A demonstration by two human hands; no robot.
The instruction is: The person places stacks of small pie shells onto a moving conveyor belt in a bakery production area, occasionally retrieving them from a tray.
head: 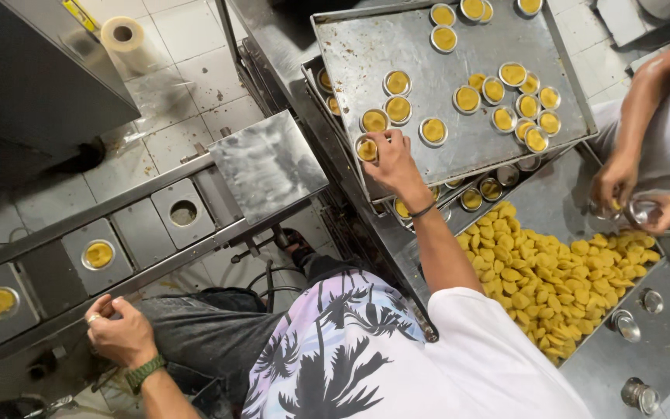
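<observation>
Pinching small foil cup [367, 149] of yellow dough at near edge of steel tray [405, 54], right hand [391, 159] fingers closed on rim. Cup likely light, thin-walled, crushable; filling soft: grip rim gently. Left hand [120, 332] fingers curled, resting by conveyor [79, 256], holding nothing visible.

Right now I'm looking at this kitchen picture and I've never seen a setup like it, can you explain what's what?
This is one view from a camera on the person's head, looking down. Their right hand grips a small round tin of yellow dough at the edge of a metal tray holding more filled tins. Their left hand rests by a conveyor line whose square plates carry filled tins. A pile of yellow dough pieces lies on the steel table. At right, another person's hands handle a tin.
</observation>
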